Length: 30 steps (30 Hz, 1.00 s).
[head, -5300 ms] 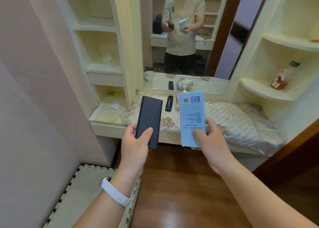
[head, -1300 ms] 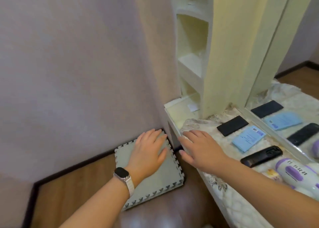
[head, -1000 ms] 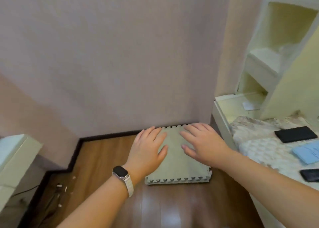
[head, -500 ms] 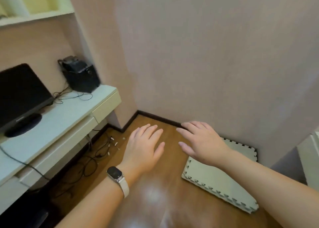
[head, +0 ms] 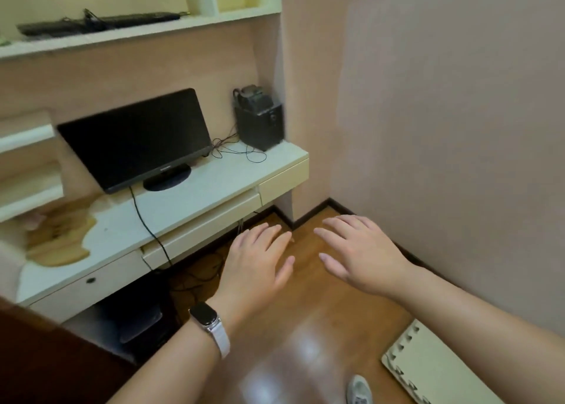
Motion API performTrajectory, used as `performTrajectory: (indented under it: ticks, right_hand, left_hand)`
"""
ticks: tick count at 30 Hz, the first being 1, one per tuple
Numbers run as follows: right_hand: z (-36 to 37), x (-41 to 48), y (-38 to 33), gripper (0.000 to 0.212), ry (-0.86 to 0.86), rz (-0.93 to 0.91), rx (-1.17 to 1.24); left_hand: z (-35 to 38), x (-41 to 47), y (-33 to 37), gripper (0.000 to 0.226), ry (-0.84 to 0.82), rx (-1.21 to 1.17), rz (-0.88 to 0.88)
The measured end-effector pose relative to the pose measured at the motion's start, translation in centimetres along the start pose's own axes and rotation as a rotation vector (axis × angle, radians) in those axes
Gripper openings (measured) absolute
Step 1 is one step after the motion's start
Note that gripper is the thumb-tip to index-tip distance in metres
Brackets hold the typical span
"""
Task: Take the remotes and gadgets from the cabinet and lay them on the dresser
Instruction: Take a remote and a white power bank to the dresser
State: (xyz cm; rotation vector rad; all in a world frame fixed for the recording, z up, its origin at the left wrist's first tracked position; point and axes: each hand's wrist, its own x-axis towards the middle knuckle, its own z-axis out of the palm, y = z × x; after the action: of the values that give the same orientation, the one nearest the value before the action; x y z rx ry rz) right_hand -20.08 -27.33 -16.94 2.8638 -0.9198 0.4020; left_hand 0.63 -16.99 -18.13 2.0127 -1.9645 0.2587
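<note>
Above the floor (head: 305, 336), both hands' fingers (head: 269, 235) spread, holding nothing

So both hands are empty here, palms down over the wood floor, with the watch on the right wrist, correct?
Not quite: the watch is on the left wrist. The head view shows the left hand and right hand both empty, palms down over the wood floor.

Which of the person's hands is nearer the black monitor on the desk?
Left. The left hand hovers beside the desk, below the monitor; the right hand is farther toward the wall.
</note>
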Motion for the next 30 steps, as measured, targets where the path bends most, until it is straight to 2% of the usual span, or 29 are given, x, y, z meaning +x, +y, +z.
performTrajectory:
  ticks: [4, 10, 15, 22, 30]
  right_hand:
    - [1.3, 4.0, 4.9, 0.05, -0.004, -0.006, 0.046]
    - [0.9, 8.6, 14.6, 0.05, 0.035, -0.023, 0.074]
    - [0.7, 11.8, 20.1, 0.046, 0.061, -0.082, 0.042]
    - [1.6, 16.3, 23.4, 0.048, 0.117, -0.114, 0.083]
    - [4.1, 23.1, 24.6, 0.046, 0.156, -0.151, 0.091]
  left_hand:
    - [1.0, 4.7, 0.1, 0.045, -0.019, 0.026, -0.074]
    - [2.7, 13.8, 2.4, 0.046, -0.009, 0.089, -0.076]
    - [3.4, 19.5, 3.9, 0.045, 0.022, 0.13, -0.102]
    - [3.1, 24.3, 2.7, 0.045, 0.054, 0.161, -0.154]
    - [5.2, 29.6, -2.5, 0.048, 0.079, 0.12, -0.186]
